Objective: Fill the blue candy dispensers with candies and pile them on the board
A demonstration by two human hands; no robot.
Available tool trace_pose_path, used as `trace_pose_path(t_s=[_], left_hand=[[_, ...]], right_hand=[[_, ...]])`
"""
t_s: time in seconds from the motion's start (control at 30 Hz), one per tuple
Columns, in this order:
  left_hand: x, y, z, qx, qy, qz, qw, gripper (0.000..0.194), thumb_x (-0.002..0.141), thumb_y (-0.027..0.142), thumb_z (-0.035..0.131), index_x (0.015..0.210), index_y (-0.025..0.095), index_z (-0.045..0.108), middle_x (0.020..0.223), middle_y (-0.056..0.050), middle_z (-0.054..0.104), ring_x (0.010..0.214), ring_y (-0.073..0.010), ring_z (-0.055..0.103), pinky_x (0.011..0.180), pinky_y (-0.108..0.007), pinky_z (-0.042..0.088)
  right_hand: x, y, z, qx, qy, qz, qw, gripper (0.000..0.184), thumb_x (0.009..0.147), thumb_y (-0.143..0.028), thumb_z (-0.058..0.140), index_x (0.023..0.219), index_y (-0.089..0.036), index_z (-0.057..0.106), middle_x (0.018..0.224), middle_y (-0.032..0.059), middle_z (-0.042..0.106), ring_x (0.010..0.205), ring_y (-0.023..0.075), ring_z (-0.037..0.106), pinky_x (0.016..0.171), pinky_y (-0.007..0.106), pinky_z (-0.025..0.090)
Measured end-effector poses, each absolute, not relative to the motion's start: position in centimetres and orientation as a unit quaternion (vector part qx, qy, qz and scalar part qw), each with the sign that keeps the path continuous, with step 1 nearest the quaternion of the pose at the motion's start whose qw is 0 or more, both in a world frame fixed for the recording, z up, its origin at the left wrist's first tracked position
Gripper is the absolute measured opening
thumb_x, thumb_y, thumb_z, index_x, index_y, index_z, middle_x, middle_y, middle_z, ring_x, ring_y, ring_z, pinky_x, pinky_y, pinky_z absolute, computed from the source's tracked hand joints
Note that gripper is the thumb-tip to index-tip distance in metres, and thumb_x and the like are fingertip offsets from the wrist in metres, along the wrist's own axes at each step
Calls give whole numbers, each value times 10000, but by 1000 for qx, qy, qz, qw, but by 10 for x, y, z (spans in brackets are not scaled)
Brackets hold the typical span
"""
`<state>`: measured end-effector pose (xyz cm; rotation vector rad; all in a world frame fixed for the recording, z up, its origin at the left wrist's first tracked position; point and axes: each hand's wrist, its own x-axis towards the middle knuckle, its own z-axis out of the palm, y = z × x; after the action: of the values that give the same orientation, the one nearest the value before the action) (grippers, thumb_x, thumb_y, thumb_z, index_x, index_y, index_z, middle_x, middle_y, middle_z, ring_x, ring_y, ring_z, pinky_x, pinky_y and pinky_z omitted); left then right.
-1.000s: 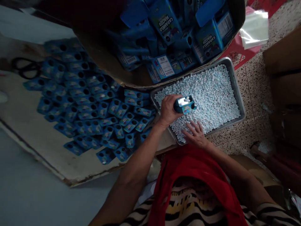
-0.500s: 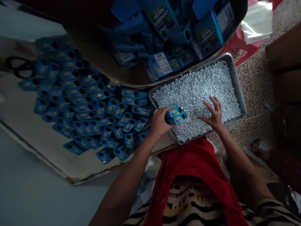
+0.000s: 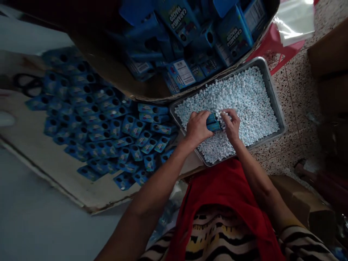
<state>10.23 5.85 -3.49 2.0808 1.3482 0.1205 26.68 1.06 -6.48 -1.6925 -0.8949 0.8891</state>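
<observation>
Two small blue candy boxes (image 3: 213,122) lie side by side in my left hand (image 3: 199,127), whose fingers wrap round them. They are held low over a metal tray (image 3: 274,90) of small white and pale blue candies (image 3: 244,94). My right hand (image 3: 231,123) is closed at the boxes' right ends, with a cluster of candies between its fingers and the boxes. Its fingers hide part of the box openings. Many similar blue boxes (image 3: 125,154) with round holes stand or lie on the table to the left.
A large cardboard carton (image 3: 152,98) full of blue boxes stands behind the tray. Scissors (image 3: 28,85) lie at the table's far left. Clear plastic bags (image 3: 295,21) rest on a red stool (image 3: 288,50) at the upper right. Brown cartons (image 3: 328,58) stand on the floor at right.
My left hand has carried the two boxes right, further over the tray. My right hand, spread open before, has closed on candies and come left to the boxes' ends.
</observation>
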Motion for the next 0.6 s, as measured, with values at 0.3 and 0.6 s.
trace_pose_path(t_s=[0.3, 0.6], left_hand=[[93, 37, -50, 696, 490, 226, 474, 749, 668, 322, 947, 1329, 251, 602, 1352, -79, 733, 1252, -308, 710, 1075, -444, 581], [88, 52, -47, 697, 468, 258, 479, 698, 731, 385, 949, 1330, 259, 613, 1426, -103, 724, 1363, -304, 686, 1218, -475, 509]], right_hand=[[277, -16, 17, -694, -453, 296, 474, 344, 1089, -486, 530, 1321, -324, 726, 1504, 67, 687, 1492, 262, 577, 1315, 561, 394], [331, -42, -49, -777, -421, 249, 395, 334, 1001, -551, 654, 1109, -255, 764, 1215, 108, 732, 1246, 281, 661, 1172, 566, 496]])
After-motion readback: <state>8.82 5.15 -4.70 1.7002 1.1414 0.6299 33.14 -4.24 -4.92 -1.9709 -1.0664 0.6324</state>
